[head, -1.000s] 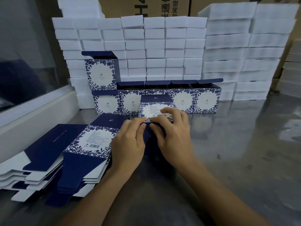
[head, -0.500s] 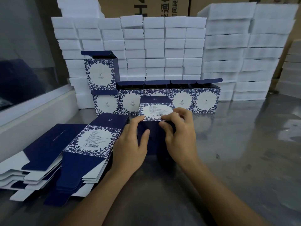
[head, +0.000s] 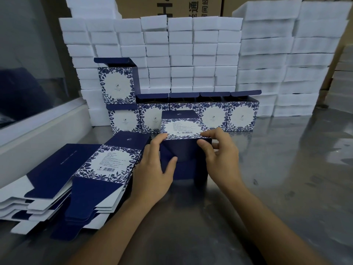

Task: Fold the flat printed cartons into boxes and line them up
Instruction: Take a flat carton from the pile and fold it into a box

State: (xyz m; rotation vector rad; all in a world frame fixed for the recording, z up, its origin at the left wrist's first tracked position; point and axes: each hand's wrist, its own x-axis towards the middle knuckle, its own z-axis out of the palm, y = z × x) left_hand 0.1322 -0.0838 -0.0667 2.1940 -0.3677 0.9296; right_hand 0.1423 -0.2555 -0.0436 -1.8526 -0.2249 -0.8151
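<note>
The carton (head: 183, 148) being folded stands on the bench (head: 277, 178) directly in front of the person, its barcode panel tilted up toward the camera and its dark blue flaps facing them. The left hand (head: 152, 173) grips its left side, fingers (head: 157, 141) curled over the upper left corner and the thumb pressed flat against the blue flap. The right hand (head: 219, 155) pinches the upper right edge, thumb on the blue face and fingers over the printed panel's lower border.

The step in hand looks like closing the flaps at this end. To do it well, I would keep the body squared with both hands so that the side walls stay parallel, press the inner flaps fully in first, then push the tongue flap along its crease rather than at its middle, so that it slides in without buckling. Firm pressure near the corners should keep the panel from bowing.

Just behind, a row of finished boxes (head: 212, 115) stands with lids open, and one more box (head: 116, 85) sits on top at the left end; the new one belongs in line with these, printed face forward. To the left lies the stack of flat cartons (head: 80, 178). Stacked white foam blocks (head: 191, 54) rise behind the row.
</note>
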